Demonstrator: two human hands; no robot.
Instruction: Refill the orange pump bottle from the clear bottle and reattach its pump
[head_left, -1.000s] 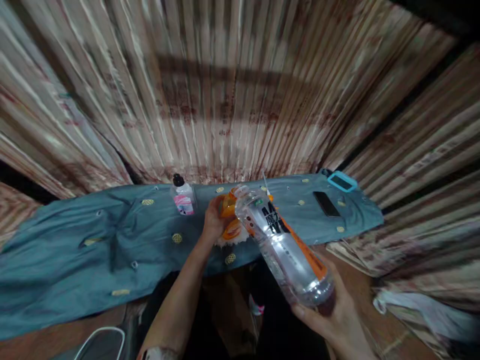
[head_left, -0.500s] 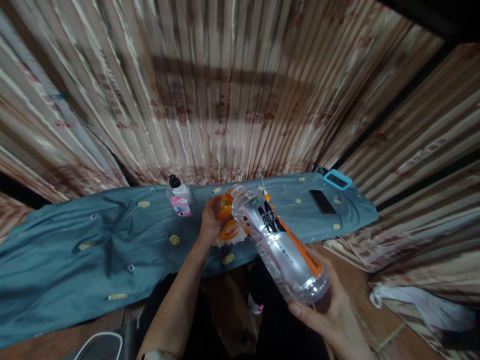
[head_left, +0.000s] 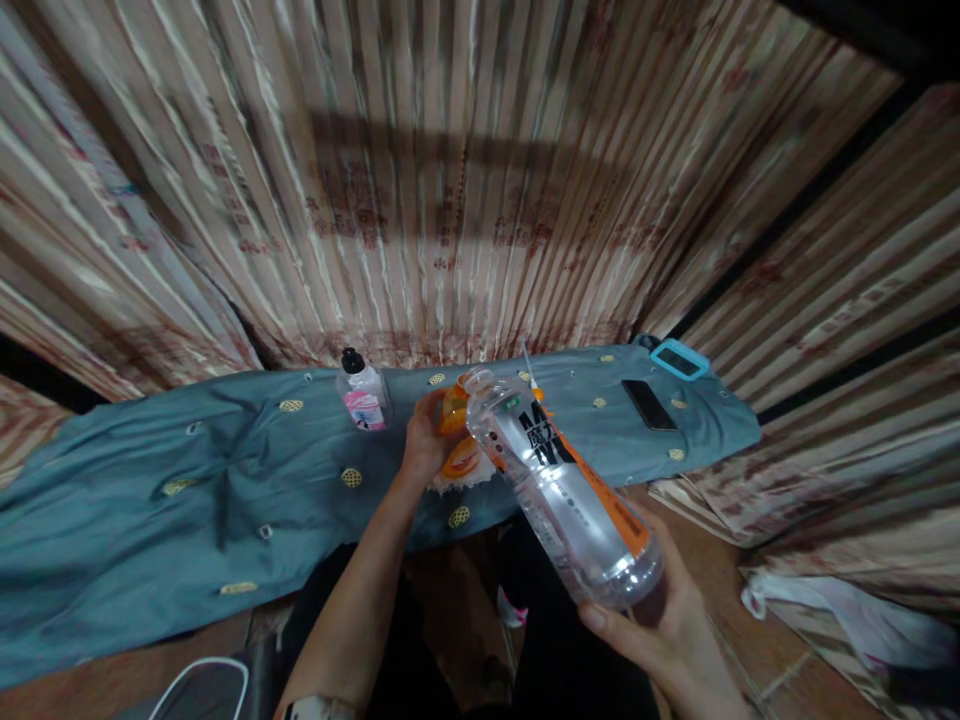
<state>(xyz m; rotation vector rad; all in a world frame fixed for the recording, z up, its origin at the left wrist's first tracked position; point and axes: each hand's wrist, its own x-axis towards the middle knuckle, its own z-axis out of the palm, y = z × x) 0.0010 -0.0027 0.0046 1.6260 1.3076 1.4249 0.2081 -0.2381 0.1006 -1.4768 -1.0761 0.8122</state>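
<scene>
My right hand (head_left: pixel 660 610) is wrapped round the base of a clear plastic drink bottle (head_left: pixel 566 490) with a silver and orange label. The bottle tilts, its uncapped mouth lower in the grip of neither hand but right at an orange see-through container (head_left: pixel 453 412). My left hand (head_left: pixel 426 440) holds that container, fingers closed about its left side; the bottle's neck hides part of it. Below them, an orange ring-shaped piece (head_left: pixel 460 460) lies on a white frilly-edged cloth or tissue (head_left: pixel 480 475). Behind the bottle, a thin white stick (head_left: pixel 529 362) rises from a small orange part.
A clear pump bottle (head_left: pixel 366 395) with a black top and pink label stands left on the teal cloth-covered surface (head_left: pixel 300 460). To the right lie a black phone (head_left: pixel 648 404) and a blue-framed device (head_left: pixel 679 359). Striped curtains (head_left: pixel 450 180) hang close behind and at the right.
Both hands, the drink bottle and the orange container keep nearly the same pose. The whole view has shifted very slightly.
</scene>
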